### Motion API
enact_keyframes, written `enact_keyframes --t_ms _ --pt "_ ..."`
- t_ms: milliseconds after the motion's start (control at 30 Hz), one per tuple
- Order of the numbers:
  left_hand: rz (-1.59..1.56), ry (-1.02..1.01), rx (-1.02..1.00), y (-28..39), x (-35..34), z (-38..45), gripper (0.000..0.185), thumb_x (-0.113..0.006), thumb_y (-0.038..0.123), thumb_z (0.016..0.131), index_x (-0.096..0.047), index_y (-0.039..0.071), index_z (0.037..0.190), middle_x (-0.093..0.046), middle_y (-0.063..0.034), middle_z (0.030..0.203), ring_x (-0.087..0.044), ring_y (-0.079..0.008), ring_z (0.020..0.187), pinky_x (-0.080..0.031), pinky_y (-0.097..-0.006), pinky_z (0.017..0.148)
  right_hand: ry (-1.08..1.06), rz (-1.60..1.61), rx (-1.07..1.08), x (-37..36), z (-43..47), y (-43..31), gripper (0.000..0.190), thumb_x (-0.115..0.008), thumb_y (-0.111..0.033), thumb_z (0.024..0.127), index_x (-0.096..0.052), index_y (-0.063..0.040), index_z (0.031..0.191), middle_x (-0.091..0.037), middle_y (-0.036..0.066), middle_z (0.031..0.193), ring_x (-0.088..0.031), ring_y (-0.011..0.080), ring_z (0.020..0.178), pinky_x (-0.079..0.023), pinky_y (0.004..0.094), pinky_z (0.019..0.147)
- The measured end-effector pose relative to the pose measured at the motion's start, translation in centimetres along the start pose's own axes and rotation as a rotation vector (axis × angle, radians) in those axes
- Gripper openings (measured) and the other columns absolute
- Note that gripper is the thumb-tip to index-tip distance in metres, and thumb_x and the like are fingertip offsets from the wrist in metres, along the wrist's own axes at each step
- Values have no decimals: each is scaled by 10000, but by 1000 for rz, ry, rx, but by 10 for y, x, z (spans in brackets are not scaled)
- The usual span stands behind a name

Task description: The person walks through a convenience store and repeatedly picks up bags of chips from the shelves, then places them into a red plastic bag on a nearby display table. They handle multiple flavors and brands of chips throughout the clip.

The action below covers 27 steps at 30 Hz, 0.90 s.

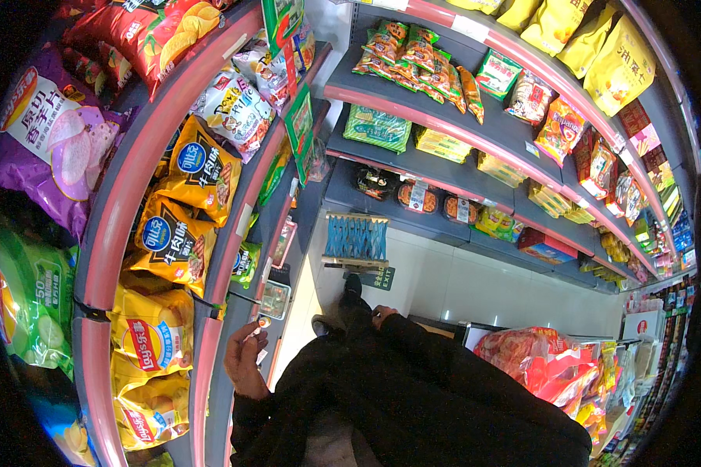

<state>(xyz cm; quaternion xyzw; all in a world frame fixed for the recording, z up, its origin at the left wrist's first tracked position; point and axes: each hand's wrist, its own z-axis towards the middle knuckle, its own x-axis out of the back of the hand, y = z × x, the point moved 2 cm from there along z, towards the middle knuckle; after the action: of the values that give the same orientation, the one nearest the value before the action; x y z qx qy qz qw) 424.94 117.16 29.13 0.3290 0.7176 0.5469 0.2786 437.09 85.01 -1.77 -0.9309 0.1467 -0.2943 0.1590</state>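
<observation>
My left hand (246, 357) is raised beside the left-hand snack shelves. Its thumb and fingers pinch a small round white-and-orange item (263, 322), too small to name. Close to that hand, yellow Lay's chip bags (152, 344) stand on a shelf, and a clear plastic box (275, 300) lies lower down. My right hand (382, 315) hangs low by my dark-clothed leg with its fingers curled; the sleeve and the angle hide whether anything is inside it.
A blue lattice-sided stand (356, 238) sits on the tiled floor (461, 274), near a green floor sign (380, 278). Packaged-snack shelves (420, 100) curve across the back and right. Red-and-clear bags (537, 356) fill a display at right. Green signs (299, 131) jut from the left shelves.
</observation>
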Motion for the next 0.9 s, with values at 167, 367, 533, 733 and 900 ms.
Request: enact_keyframes --t_ms 167,367,533,733,900 --pt "-21 -28 3 3 -3 9 255 -551 118 983 -639 -4 1189 -674 -114 1142 -660 -208 1006 -529 -351 887 61 53 20 1 10 1 335 -652 -341 868 -675 -121 1119 -747 113 932 -726 281 853 -584 415 800" --pt "-27 -78 -12 -9 6 17 254 -563 121 980 -637 -14 1182 -674 -116 1134 -665 -210 982 -532 -347 880 171 21 85 -33 72 58 377 -669 -403 838 -679 -134 1101 -739 136 978 -713 330 898 -576 448 822" --pt "-86 -92 31 -37 16 41 237 -569 98 950 -647 -33 1131 -695 -134 1047 -674 -221 957 -543 -358 856 238 -56 56 -44 129 99 371 -678 -421 835 -664 -149 1087 -720 116 1041 -686 329 952 -557 446 831" --pt "-135 -54 -31 -22 15 37 248 -564 65 932 -637 -48 1140 -685 -155 1092 -688 -249 934 -568 -363 843 184 -208 167 -19 133 44 386 -661 -324 915 -648 -139 1254 -735 90 1010 -699 269 800 -563 420 707" --pt "-36 62 -68 -2 22 32 235 -599 75 940 -647 -40 1139 -693 -150 1061 -683 -226 954 -552 -349 860 -8 180 80 72 67 -91 408 -622 -272 981 -600 -66 1333 -722 118 1039 -695 256 787 -565 399 702"
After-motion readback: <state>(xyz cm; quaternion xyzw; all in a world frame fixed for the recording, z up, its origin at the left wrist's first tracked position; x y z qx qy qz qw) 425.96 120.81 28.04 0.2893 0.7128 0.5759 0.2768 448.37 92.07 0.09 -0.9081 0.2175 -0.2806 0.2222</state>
